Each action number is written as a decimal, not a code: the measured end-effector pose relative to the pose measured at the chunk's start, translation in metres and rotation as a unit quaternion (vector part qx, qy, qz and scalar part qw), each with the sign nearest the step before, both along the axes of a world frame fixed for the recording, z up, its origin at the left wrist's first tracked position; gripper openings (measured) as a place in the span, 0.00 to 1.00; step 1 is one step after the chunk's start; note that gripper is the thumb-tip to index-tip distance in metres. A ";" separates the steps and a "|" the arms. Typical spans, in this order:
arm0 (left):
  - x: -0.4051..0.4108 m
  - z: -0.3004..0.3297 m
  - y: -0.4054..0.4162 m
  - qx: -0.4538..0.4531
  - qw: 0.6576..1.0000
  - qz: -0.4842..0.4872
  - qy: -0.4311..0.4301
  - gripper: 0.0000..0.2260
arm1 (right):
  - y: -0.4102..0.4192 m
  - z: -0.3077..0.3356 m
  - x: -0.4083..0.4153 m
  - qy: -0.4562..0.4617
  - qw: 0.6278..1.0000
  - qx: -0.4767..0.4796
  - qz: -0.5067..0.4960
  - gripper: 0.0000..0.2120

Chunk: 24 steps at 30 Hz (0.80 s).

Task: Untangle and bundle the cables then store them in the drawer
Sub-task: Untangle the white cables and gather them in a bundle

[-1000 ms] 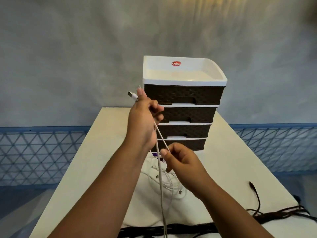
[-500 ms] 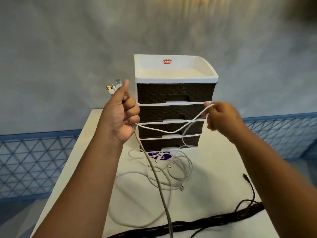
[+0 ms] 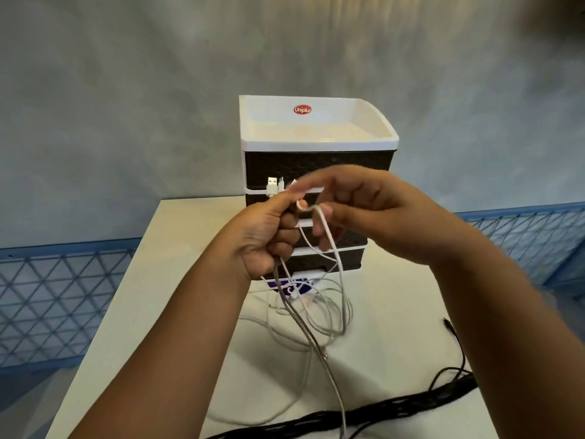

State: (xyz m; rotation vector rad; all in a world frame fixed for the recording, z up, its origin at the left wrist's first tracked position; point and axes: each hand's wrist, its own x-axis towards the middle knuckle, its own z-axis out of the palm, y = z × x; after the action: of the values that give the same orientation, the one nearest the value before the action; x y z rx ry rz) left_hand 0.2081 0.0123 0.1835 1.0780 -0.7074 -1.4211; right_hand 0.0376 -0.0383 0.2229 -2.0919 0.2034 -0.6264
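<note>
My left hand [image 3: 266,236] is closed around white cables [image 3: 326,312], whose USB plugs [image 3: 271,185] stick up above the fist. My right hand [image 3: 364,213] pinches a loop of the same white cable right beside the left thumb. From both hands the strands hang down into a loose tangle on the white table [image 3: 164,296]. Behind the hands stands the drawer unit [image 3: 316,147], white-framed with dark woven drawer fronts, all shut. Its lower drawers are partly hidden by my hands.
A thick black braided cable [image 3: 380,410] lies across the table's near edge, and a thin black lead [image 3: 456,340] curls up at the right. A purple label lies at the drawer unit's foot. Blue mesh fencing runs behind the table on both sides.
My right hand has swung from far right back to the left hand, bringing a loop of white cable with it. Both hands now meet in front of the drawers.
</note>
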 end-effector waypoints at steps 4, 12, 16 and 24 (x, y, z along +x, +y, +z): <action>0.005 0.008 0.007 -0.033 0.999 -0.026 0.003 0.18 | -0.026 -0.057 -0.002 0.107 0.977 0.046 -0.179 0.27; 0.012 0.024 0.024 -0.096 0.993 -0.061 -0.028 0.16 | -0.017 -0.090 0.001 0.144 0.961 0.119 -0.202 0.12; 0.001 0.026 0.034 -0.100 0.993 -0.053 -0.037 0.16 | -0.006 -0.084 -0.034 0.117 0.967 0.151 -0.171 0.13; -0.077 0.010 0.068 -0.051 0.986 -0.102 -0.121 0.13 | 0.023 -0.083 -0.128 0.290 0.925 0.044 -0.242 0.14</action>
State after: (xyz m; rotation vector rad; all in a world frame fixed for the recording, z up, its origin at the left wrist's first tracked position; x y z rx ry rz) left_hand 0.1307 0.0800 0.1931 1.1339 -1.0792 -1.4221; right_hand -0.0903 -0.0153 0.1395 -2.0947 1.0884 -0.2451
